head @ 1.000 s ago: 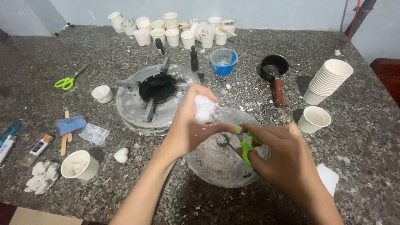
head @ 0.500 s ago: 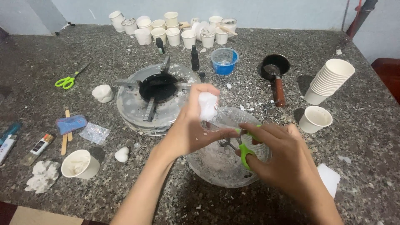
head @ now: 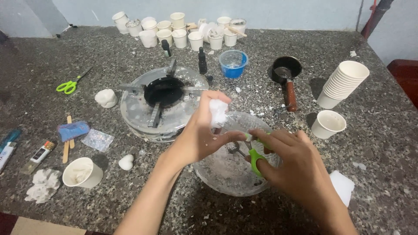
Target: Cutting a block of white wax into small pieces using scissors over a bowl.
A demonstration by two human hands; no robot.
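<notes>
My left hand (head: 202, 135) holds a white chunk of wax-like material (head: 217, 111) between thumb and fingers, above the far rim of a clear glass bowl (head: 220, 174). My right hand (head: 294, 165) grips green-handled scissors (head: 254, 156) whose blades point at the chunk over the bowl. White crumbs lie in the bowl's bottom. Both hands work close together over the bowl.
A single-burner gas stove (head: 163, 102) stands behind the bowl. Around it are a blue cup (head: 233, 63), a small dark pot with brown handle (head: 286, 74), stacked paper cups (head: 344, 82), a single paper cup (head: 328, 124), a second pair of green scissors (head: 69, 85), small dark bottles and several white cups at the back.
My left hand has lifted and turned the white chunk slightly higher over the bowl's far rim. My right hand with the scissors stays beside it.
</notes>
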